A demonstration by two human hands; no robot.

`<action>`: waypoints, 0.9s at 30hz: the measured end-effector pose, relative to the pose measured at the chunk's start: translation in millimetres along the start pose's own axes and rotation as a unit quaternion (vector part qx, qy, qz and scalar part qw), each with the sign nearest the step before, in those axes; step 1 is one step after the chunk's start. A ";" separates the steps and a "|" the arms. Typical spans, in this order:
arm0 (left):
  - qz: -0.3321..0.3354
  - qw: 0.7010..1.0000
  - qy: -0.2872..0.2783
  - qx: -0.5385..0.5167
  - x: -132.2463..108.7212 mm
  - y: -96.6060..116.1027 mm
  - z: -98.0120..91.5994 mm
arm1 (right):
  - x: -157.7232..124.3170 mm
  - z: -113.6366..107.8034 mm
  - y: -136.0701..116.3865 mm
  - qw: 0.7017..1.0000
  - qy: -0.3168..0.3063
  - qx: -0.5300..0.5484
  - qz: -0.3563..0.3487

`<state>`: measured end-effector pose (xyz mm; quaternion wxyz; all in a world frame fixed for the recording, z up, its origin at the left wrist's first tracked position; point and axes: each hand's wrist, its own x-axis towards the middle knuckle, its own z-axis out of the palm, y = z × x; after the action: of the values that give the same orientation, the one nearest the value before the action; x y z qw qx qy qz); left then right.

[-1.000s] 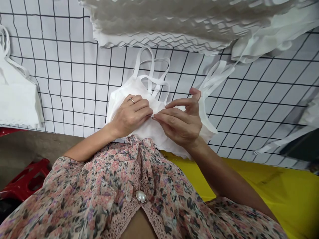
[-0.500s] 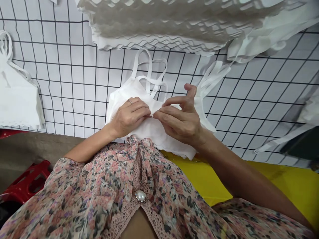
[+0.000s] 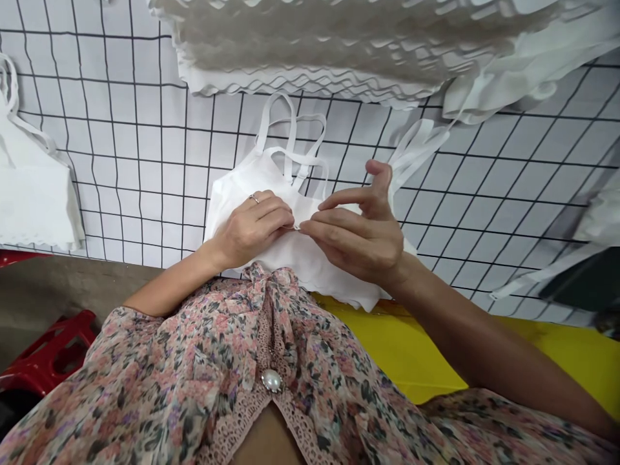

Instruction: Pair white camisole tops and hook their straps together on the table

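A white bra with thin straps lies on the checked cloth in front of my body. My left hand rests on it with bent fingers, pinching the fabric near the middle of the front; a ring shows on one finger. Close beside it, my right hand pinches at the same spot with thumb and fingertips, while one finger sticks up. Whatever small detail lies between the right fingertips is too fine to make out. The bra's lower wavy edge hangs toward my floral top.
A tall stack of white garments with wavy edges lies at the far side. Another white strapped garment is at left. More white pieces and a dark object lie right. A red stool stands lower left, beside a yellow surface.
My right hand has shifted slightly to the right, its fingertips still near the middle of the bra. The left hand has barely moved. The view has moved a little.
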<state>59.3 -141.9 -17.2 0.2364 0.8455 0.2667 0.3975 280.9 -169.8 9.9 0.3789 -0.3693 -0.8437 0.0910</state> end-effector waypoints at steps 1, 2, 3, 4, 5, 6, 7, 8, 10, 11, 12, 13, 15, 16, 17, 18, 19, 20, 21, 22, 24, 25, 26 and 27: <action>0.000 1.000 -0.003 0.002 -0.3 0.4 0.0 | -1.4 0.3 -0.6 1.000 -0.001 -0.007 -0.004; -0.002 1.000 -0.006 0.004 -0.5 0.7 0.0 | -2.8 0.6 -1.0 1.000 -0.002 -0.013 -0.007; -0.004 1.000 -0.009 0.006 -0.7 1.1 -0.1 | -3.9 0.8 -1.4 1.000 -0.003 -0.018 -0.008; -0.006 1.000 -0.012 0.008 -0.9 1.3 -0.2 | -4.6 1.1 -1.8 1.000 -0.001 -0.022 -0.009; -0.007 1.000 -0.012 0.009 -1.0 1.5 -0.2 | -4.9 1.5 -2.4 1.000 0.003 -0.025 -0.005; -0.008 1.000 -0.013 0.009 -1.0 1.6 -0.2 | -4.9 2.1 -3.2 1.000 0.010 -0.026 -0.003; -0.009 1.000 -0.012 0.009 -0.9 1.7 -0.1 | -4.7 2.7 -4.1 0.999 0.016 -0.028 -0.001; -0.009 1.000 -0.010 0.009 -0.7 1.8 0.0 | -4.5 3.4 -5.0 0.999 0.020 -0.029 0.000; -0.007 1.000 -0.005 0.006 -0.1 2.0 0.0 | -4.6 4.5 -6.5 0.999 0.029 -0.032 -0.008; -0.007 1.000 -0.005 0.005 0.2 2.1 -0.1 | -5.0 4.7 -7.0 0.999 0.029 -0.032 -0.011; -0.006 1.000 -0.006 0.005 0.5 2.2 -0.2 | -5.4 4.7 -7.3 0.999 0.026 -0.032 -0.008; -0.005 1.000 -0.008 0.006 0.7 2.3 -0.3 | -5.8 4.6 -7.6 0.999 0.017 -0.030 0.000; -0.004 1.000 -0.010 0.009 0.7 2.2 -0.5 | -6.3 4.2 -7.6 0.999 -0.009 -0.026 0.021; -0.004 1.000 -0.010 0.010 0.5 2.1 -0.6 | -6.3 4.1 -7.5 0.999 -0.013 -0.022 0.028; -0.004 1.000 -0.010 0.009 0.1 1.9 -0.7 | -6.3 4.1 -7.3 0.999 -0.007 -0.018 0.026; -0.005 1.000 -0.012 0.008 -0.3 1.8 -0.7 | -6.5 4.2 -7.0 1.000 0.005 -0.015 0.018; -0.008 1.000 -0.016 0.006 -0.6 1.7 -0.8 | -7.1 4.2 -6.6 1.000 0.019 -0.014 0.009; -0.010 1.000 -0.018 0.005 -0.9 1.7 -0.8 | -8.1 4.0 -6.1 1.000 0.025 -0.018 0.002; -0.010 1.000 -0.019 0.006 -1.0 1.8 -1.0 | -9.7 3.7 -5.6 0.999 0.016 -0.027 0.002; -0.009 1.000 -0.018 0.007 -0.9 1.9 -1.1 | -11.7 3.2 -5.2 0.999 -0.007 -0.041 0.011; -0.005 1.000 -0.008 0.010 -0.1 2.5 -1.3 | -16.0 2.2 -4.7 0.995 -0.063 -0.065 0.046; -0.003 1.000 -0.003 0.012 0.4 2.8 -1.4 | -17.7 2.0 -4.6 0.992 -0.083 -0.070 0.064; -0.002 1.000 0.001 0.014 0.9 3.0 -1.4 | -18.7 2.1 -4.6 0.991 -0.089 -0.068 0.075; -0.002 1.000 0.003 0.015 1.3 3.2 -1.5 | -18.9 2.6 -4.6 0.992 -0.078 -0.056 0.077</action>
<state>59.6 -143.1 -13.7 0.2233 0.8476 0.2747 0.3952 284.9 -185.9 -0.7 0.2821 -0.4455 -0.8437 0.1007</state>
